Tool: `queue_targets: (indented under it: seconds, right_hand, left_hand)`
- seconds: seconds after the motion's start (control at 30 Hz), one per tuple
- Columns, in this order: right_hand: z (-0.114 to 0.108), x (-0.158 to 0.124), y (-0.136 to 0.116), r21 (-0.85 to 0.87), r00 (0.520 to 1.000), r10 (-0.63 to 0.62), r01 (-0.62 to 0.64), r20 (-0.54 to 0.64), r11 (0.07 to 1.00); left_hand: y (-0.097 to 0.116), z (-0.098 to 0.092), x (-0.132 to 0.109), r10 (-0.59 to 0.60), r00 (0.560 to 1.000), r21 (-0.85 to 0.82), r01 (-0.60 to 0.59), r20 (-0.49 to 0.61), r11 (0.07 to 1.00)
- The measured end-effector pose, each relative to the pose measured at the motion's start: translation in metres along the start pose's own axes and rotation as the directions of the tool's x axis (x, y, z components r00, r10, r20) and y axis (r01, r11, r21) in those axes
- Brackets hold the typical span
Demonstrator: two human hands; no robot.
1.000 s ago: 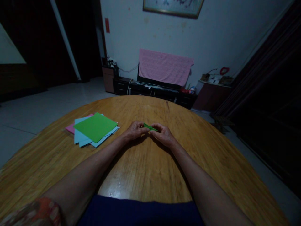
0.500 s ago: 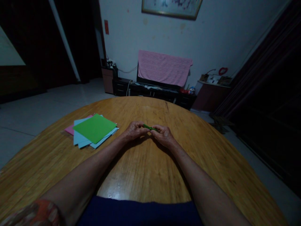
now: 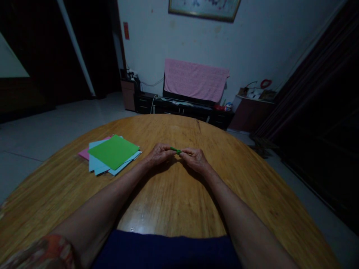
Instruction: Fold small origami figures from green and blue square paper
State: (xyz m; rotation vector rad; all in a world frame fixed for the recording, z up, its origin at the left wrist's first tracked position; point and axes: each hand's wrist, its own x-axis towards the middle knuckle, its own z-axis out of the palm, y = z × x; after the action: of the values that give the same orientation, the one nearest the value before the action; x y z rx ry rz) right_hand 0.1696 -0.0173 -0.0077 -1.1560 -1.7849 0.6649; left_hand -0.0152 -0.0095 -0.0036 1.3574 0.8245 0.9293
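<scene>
My left hand (image 3: pixel 159 154) and my right hand (image 3: pixel 195 160) meet over the middle of the round wooden table (image 3: pixel 174 194), fingers curled. Both pinch a small folded green paper (image 3: pixel 176 150), of which only a short strip shows between the fingertips. To the left lies a stack of coloured paper sheets (image 3: pixel 112 155), green on top, light blue and pink beneath, about a hand's width from my left hand.
Beyond the table stands a low dark TV cabinet (image 3: pixel 185 108) with a pink cloth (image 3: pixel 195 80) draped over the screen. A small side table (image 3: pixel 252 108) with clutter is at the right. A dark curtain fills the right side. Tiled floor lies at the left.
The green paper shows less than before; my fingers have closed in on it and the visible strip has become shorter. The hands stay in the same spot.
</scene>
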Motion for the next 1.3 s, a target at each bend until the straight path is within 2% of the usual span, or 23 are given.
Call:
queue_targets:
  seconds: [0.13,0.17,0.27,0.4,0.47,0.57,0.67,0.77,0.87,1.0,1.13,1.3]
  right_hand:
    - [0.000,0.004,0.002,0.009,0.999,-0.028,0.029,-0.042,1.000]
    - [0.000,0.005,0.002,0.002,0.997,-0.054,0.054,-0.059,0.999]
    - [-0.001,0.007,-0.004,0.028,0.994,-0.079,0.081,-0.076,0.996]
    - [-0.004,0.006,-0.025,0.194,0.997,0.060,-0.067,0.042,0.979]
    - [-0.007,0.005,-0.038,0.262,0.987,0.125,-0.147,0.099,0.954]
    - [-0.011,0.003,-0.053,0.309,0.976,0.167,-0.203,0.138,0.929]
    - [-0.009,-0.001,-0.056,0.392,0.962,0.232,-0.270,0.142,0.880]
    - [-0.002,-0.007,-0.050,0.486,0.950,0.287,-0.311,0.125,0.817]
    - [0.006,-0.015,-0.044,0.588,0.922,0.375,-0.357,0.096,0.726]
    - [0.014,-0.024,-0.040,0.672,0.900,0.413,-0.394,0.141,0.627]
    - [0.017,-0.027,-0.039,0.695,0.905,0.401,-0.380,0.142,0.610]
    - [0.021,-0.026,-0.032,0.668,0.911,0.387,-0.376,0.141,0.642]
  left_hand:
    - [0.006,0.005,-0.002,0.011,0.999,-0.126,-0.015,-0.031,0.992]
    - [0.010,0.005,-0.001,0.034,0.998,-0.116,-0.039,-0.044,0.992]
    - [0.023,-0.003,0.006,0.098,0.995,0.074,-0.096,-0.025,0.993]
    - [0.036,-0.014,0.013,0.153,0.988,0.233,-0.154,0.022,0.960]
    - [0.038,-0.016,0.012,0.170,0.985,0.245,-0.175,0.041,0.954]
    - [0.041,-0.014,0.006,0.167,0.985,0.228,-0.174,0.048,0.958]
    - [0.044,-0.010,-0.001,0.120,0.993,0.161,-0.117,-0.012,0.980]
    - [0.041,-0.002,-0.006,0.039,0.997,0.001,-0.039,-0.063,0.999]
    - [0.029,0.009,-0.010,0.009,0.997,-0.101,-0.017,-0.074,0.995]
    - [0.008,0.020,-0.010,-0.032,0.994,-0.302,0.000,-0.100,0.953]
    - [-0.002,0.019,-0.006,-0.076,0.994,-0.402,0.040,-0.076,0.915]
    - [0.001,0.014,-0.009,-0.147,0.984,-0.335,0.105,-0.103,0.936]
